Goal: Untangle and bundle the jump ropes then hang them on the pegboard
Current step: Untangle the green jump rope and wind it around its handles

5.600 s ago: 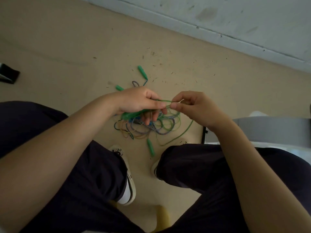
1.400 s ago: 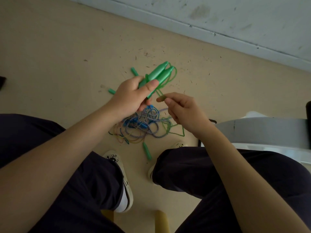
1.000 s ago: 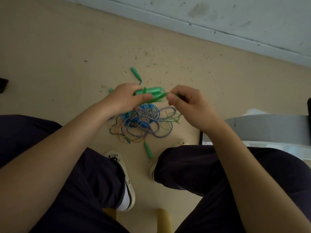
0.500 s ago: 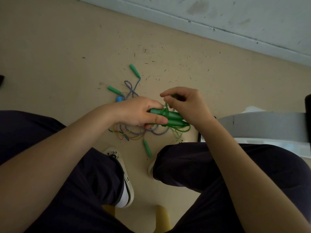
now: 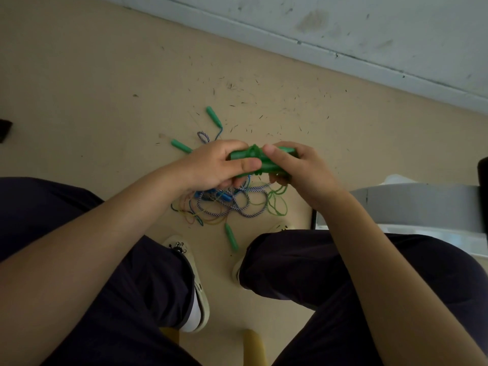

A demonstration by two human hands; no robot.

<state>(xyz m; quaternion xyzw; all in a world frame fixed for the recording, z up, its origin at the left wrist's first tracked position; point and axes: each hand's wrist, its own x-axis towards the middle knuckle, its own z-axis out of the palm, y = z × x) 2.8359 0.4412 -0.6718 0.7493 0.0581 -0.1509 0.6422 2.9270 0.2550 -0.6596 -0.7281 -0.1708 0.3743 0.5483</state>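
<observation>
Both my hands hold one green jump rope (image 5: 257, 161) above the floor, its two green handles side by side with cord wound round them. My left hand (image 5: 219, 165) grips the left end, thumb across the top. My right hand (image 5: 295, 165) grips the right end, fingers curled over the handles. A loose green loop (image 5: 277, 204) hangs below. Under my hands lies a tangle of ropes (image 5: 227, 203): a blue-and-white striped cord, blue, yellow and thin red cords. Three green handles lie around it (image 5: 214, 117), (image 5: 181, 146), (image 5: 231, 237). No pegboard is in view.
I sit with my knees apart, a white shoe (image 5: 194, 286) on the beige floor beneath me. A grey metal surface (image 5: 422, 207) stands at the right. A pale wall (image 5: 343, 27) runs along the top. A dark object (image 5: 4, 129) lies at the far left edge.
The green handles went from raised in my left hand to held level between both hands. More cord is now wound round them, and less green cord hangs loose.
</observation>
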